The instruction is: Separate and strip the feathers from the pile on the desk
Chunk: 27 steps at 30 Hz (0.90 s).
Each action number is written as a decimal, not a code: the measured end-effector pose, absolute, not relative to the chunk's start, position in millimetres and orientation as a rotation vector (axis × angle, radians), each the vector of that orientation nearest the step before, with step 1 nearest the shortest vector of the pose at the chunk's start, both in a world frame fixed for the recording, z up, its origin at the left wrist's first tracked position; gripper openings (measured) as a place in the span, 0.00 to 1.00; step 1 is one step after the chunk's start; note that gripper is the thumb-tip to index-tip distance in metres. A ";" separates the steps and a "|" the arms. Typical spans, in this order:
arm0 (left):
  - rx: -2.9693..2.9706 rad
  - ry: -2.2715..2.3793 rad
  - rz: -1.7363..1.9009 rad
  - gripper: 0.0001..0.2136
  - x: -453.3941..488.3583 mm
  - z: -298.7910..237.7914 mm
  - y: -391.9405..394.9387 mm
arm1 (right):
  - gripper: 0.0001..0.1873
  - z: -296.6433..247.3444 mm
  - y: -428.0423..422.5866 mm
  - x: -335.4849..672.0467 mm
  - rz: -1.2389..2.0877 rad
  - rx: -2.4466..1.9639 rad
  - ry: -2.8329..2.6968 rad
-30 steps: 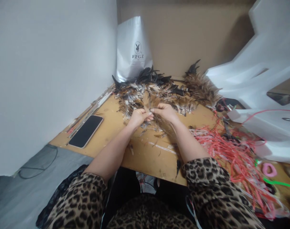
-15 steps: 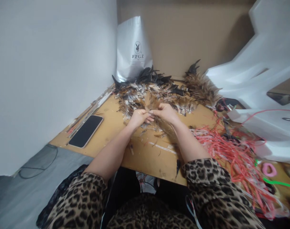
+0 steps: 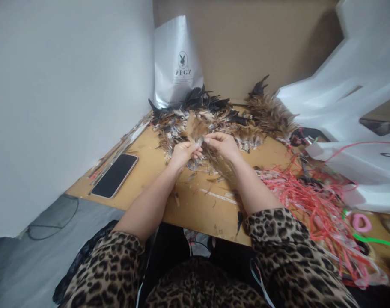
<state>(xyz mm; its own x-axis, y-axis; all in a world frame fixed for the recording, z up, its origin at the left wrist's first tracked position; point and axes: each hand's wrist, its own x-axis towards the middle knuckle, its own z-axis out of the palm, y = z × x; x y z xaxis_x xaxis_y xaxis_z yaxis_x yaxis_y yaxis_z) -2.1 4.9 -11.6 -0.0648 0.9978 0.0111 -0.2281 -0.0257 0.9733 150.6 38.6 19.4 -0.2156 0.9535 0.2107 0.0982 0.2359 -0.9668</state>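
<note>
My left hand (image 3: 183, 152) and my right hand (image 3: 223, 145) meet over the wooden table (image 3: 156, 177), fingertips pinched together on a small bundle of brown feathers (image 3: 198, 140). More of that bundle trails under my right wrist. Just beyond my hands lies a wide heap of brown, white and black feathers (image 3: 214, 117). Both forearms come out of leopard-print sleeves.
A black phone (image 3: 115, 175) lies at the table's left edge by the white wall. A silver bag (image 3: 178, 64) stands at the back. Red plastic strings (image 3: 307, 196) pile up at right, below white foam sheets (image 3: 352, 94). A pink ring (image 3: 361, 222) sits far right.
Both hands have shifted slightly away from me toward the feather heap, still pinching the feathers. The view has tilted a little.
</note>
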 end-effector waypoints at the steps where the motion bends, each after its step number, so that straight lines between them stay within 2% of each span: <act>1: 0.963 1.062 1.417 0.09 -3.3 -12.2 6.5 | 0.14 18.5 41.2 153.5 1.096 -1.041 -1.538; 9: 0.780 1.025 1.523 0.08 -6.1 -10.0 8.8 | 0.10 3.8 56.0 173.3 0.724 -1.386 -1.924; 16: 0.717 0.969 1.590 0.08 -10.9 -9.6 10.8 | 0.09 -6.8 45.8 150.0 0.649 -1.275 -2.038; 22: 0.726 0.947 1.551 0.09 -10.5 -12.6 10.0 | 0.08 -18.9 38.6 137.6 0.340 -1.433 -2.170; 24: 0.719 0.938 1.540 0.09 -9.9 -12.4 9.6 | 0.07 -18.7 39.3 138.4 0.380 -1.435 -2.136; 27: 0.697 0.916 1.534 0.07 -9.9 -11.5 9.8 | 0.07 -13.7 43.1 142.5 0.652 -1.333 -1.899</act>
<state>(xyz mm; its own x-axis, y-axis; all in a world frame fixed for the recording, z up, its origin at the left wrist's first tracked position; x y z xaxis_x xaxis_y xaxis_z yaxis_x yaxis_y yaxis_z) -9.9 9.8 -11.5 -0.1631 0.9848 -0.0595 -0.5194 -0.0345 0.8538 142.5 43.1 -13.7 -0.2108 0.9409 0.2651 0.5798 0.3387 -0.7410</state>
